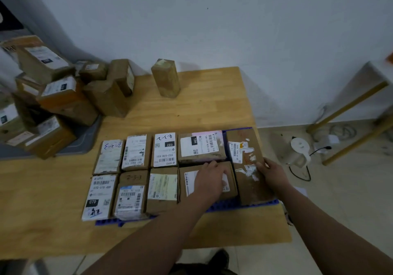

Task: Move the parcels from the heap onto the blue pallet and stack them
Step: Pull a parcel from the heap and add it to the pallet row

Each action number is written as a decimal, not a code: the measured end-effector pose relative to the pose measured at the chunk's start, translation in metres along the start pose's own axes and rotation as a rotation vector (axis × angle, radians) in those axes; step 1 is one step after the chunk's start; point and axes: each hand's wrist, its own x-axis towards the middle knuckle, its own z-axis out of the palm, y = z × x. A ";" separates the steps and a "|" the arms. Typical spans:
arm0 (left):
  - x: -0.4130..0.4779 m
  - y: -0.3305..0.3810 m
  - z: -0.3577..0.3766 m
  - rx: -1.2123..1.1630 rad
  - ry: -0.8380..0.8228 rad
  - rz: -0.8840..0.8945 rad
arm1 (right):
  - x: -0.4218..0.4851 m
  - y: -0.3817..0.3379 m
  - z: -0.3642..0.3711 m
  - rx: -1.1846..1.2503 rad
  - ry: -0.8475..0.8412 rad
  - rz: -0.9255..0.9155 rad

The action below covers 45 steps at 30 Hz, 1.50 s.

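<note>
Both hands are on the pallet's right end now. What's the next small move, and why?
Probably slide the long parcel left with the right hand until it meets its neighbours. It lies slightly skewed, with a strip of blue pallet showing beside it, while the left hand rests on the front parcel next to it.

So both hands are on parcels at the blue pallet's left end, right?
No, the right end. The head view shows the left hand resting on a front-row parcel and the right hand gripping the long parcel, both at the right end of the blue pallet.
</note>
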 end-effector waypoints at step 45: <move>-0.011 -0.062 -0.027 -0.071 0.200 -0.174 | -0.011 -0.053 0.061 -0.414 0.323 -0.237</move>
